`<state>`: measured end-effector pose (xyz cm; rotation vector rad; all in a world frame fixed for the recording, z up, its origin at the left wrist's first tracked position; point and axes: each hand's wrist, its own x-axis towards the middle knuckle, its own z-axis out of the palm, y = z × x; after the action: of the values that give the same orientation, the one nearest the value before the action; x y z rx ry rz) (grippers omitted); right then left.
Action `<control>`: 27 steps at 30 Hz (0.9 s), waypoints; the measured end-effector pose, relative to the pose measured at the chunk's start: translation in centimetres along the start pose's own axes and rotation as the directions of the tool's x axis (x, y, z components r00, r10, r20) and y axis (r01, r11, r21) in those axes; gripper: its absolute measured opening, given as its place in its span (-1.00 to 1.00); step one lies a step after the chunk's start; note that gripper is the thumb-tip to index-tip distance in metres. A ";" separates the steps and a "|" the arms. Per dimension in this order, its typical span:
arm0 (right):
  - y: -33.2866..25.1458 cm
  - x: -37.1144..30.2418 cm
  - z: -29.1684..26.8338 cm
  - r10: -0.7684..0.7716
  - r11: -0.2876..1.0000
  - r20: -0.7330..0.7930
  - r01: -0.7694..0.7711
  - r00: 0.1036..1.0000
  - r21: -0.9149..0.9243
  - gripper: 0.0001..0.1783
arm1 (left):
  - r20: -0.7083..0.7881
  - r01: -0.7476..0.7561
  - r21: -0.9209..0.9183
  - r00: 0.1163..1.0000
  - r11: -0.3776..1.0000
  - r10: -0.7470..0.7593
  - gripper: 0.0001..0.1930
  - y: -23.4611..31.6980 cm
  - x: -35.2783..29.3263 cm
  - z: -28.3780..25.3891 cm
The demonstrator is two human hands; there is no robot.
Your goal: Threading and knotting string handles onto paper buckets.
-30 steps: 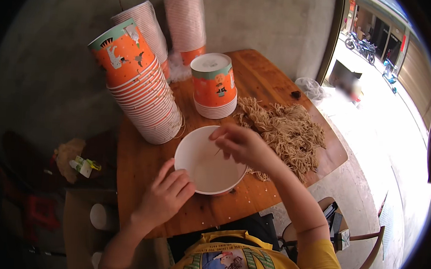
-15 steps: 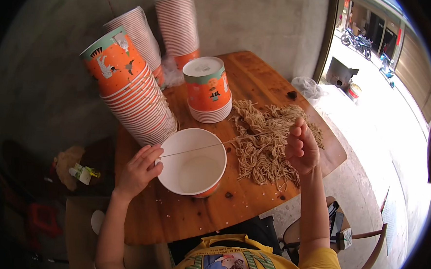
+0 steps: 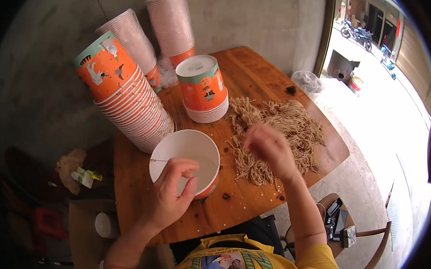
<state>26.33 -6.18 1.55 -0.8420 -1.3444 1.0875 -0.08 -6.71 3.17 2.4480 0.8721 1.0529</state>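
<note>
A white-lined paper bucket [image 3: 210, 149] with an orange outside stands mouth up at the table's near side. A thin cord [image 3: 158, 160] reaches across it, showing at its left rim and again just past the right rim. Over the bucket's near rim, my left hand [image 3: 171, 190] has bent fingers and its thumb apart, with nothing visible between them. My right hand [image 3: 268, 149] is smeared by motion above a loose pile of tan cords [image 3: 299, 124]; whether it grips anything is unclear.
Behind the bucket, several upside-down buckets [image 3: 203, 92] are nested. A tall leaning stack of orange buckets [image 3: 125, 91] stands at left, with two plastic-wrapped stacks [image 3: 170, 25] against the wall. A wooden chair [image 3: 373, 235] holding small items is at lower right.
My left hand has left the bucket's left rim and moved right to the near rim. My right hand has swung left and slightly down. The cord now lies lower and flatter across the bucket.
</note>
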 end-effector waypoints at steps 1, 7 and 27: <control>0.4 -0.2 0.6 -0.010 0.984 0.110 0.029 0.994 -0.176 -0.78 | -0.023 0.079 -0.116 0.996 0.990 -0.082 -0.64 0.3 0.3 0.4; 0.2 -1.5 3.0 -0.156 0.784 0.379 0.348 0.912 -0.515 -0.85 | 0.201 0.329 -0.386 0.942 0.862 -0.270 -0.61 1.0 2.6 2.7; 2.6 -1.3 3.2 -0.021 0.986 -0.021 0.017 1.000 -0.168 -0.84 | 0.125 0.399 -0.626 0.899 0.670 -0.419 -0.96 0.0 3.9 3.8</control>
<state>22.95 -6.96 -1.08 -0.9597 -1.4365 0.9568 4.88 -4.43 2.73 1.5680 0.8374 0.9988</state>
